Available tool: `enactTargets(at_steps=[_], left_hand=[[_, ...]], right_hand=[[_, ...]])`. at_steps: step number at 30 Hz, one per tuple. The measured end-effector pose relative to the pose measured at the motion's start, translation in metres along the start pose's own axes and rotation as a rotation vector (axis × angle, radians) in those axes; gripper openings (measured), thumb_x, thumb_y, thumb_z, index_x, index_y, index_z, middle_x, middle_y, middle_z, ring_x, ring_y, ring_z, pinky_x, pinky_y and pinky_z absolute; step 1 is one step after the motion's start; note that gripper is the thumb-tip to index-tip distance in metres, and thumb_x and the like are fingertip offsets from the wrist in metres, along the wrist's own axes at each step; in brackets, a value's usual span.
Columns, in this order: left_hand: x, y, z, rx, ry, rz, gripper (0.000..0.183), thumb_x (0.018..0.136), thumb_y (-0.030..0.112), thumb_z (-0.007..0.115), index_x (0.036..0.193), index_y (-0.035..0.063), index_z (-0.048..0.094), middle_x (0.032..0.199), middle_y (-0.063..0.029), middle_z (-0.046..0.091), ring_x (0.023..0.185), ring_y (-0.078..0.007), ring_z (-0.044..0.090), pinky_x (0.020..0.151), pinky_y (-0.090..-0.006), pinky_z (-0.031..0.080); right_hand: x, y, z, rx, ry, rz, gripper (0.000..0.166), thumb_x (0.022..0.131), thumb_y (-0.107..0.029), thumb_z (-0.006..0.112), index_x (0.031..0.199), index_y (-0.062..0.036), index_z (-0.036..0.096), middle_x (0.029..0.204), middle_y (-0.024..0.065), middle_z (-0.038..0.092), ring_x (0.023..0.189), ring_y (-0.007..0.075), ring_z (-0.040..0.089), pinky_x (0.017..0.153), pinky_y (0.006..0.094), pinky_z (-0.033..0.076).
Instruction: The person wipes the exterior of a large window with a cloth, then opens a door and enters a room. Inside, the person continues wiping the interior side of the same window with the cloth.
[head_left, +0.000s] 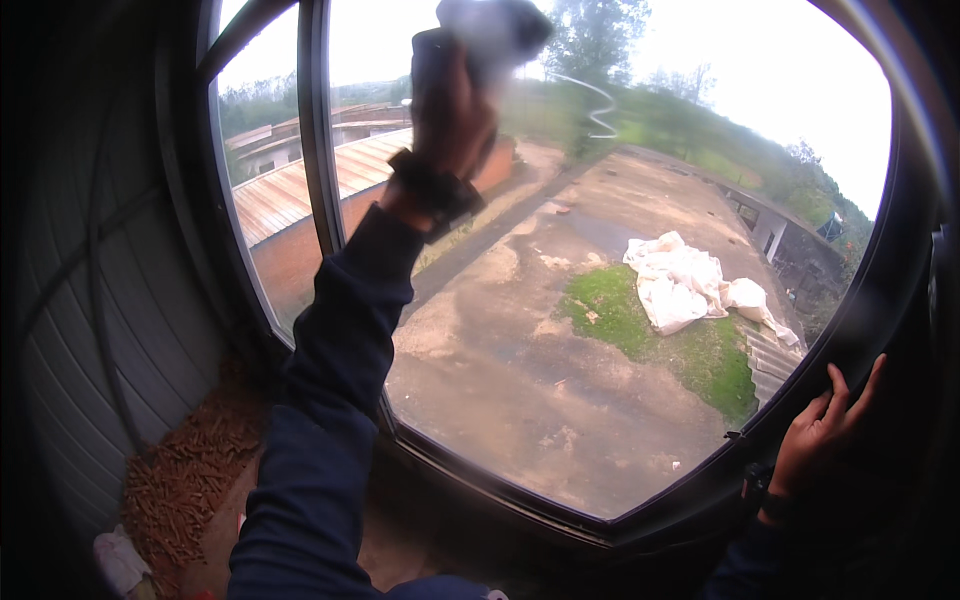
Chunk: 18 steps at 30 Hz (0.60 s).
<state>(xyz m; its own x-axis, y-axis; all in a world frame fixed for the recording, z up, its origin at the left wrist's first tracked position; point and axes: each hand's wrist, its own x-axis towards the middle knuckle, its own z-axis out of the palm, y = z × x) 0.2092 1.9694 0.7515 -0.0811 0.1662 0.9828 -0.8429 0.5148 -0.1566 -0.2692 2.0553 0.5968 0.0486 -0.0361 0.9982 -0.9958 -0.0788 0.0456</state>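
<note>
My left hand (456, 120) is raised high in front of the window, with a dark band on its wrist. It grips a dark handheld tool (491, 30) by a handle; blur and the picture's top edge hide what kind it is. Lower at the right, my right hand (821, 427) has its fingers spread against the dark window surround (847, 330) and holds nothing. A watch-like band (757, 484) sits on that wrist. Between the hands is the large window pane (525, 420). A thin white wavy line (604, 116) shows on or beyond the glass.
A dark window frame (495, 480) edges the pane, and an upright mullion (315, 127) stands at left. Corrugated panelling (67, 360) covers the left wall. Brown stick-like pieces (187, 472) are heaped below it. Outside, white sheeting (679, 281) lies on a flat mossy surface.
</note>
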Motion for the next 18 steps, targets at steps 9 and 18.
enactTargets(at_steps=[9, 18], left_hand=[[-0.138, 0.081, -0.023, 0.035, -0.441, 0.243, 0.060, 0.077, 0.000, 0.074, 0.132, 0.0120, 0.054, 0.116, -0.0163, 0.056, 0.104, -0.0356, 0.056, 0.088, -0.0464, 0.048], [-0.008, 0.022, 0.024, 0.002, 0.065, 0.027, 0.049, 0.086, 0.003, 0.070, 0.131, 0.0045, 0.051, 0.112, -0.0173, 0.061, 0.099, -0.0325, 0.062, 0.085, -0.0407, 0.053]], right_hand=[[-0.010, 0.009, -0.003, -0.051, -0.005, 0.011, 0.029, 0.090, 0.012, 0.057, 0.110, -0.0058, 0.067, 0.156, 0.0165, 0.040, 0.141, 0.0364, 0.043, 0.105, 0.0351, 0.049], [-0.016, 0.005, 0.007, 0.067, 0.012, 0.032, 0.030, 0.089, 0.014, 0.055, 0.109, -0.0051, 0.067, 0.156, 0.0168, 0.040, 0.143, 0.0367, 0.041, 0.113, 0.0413, 0.043]])
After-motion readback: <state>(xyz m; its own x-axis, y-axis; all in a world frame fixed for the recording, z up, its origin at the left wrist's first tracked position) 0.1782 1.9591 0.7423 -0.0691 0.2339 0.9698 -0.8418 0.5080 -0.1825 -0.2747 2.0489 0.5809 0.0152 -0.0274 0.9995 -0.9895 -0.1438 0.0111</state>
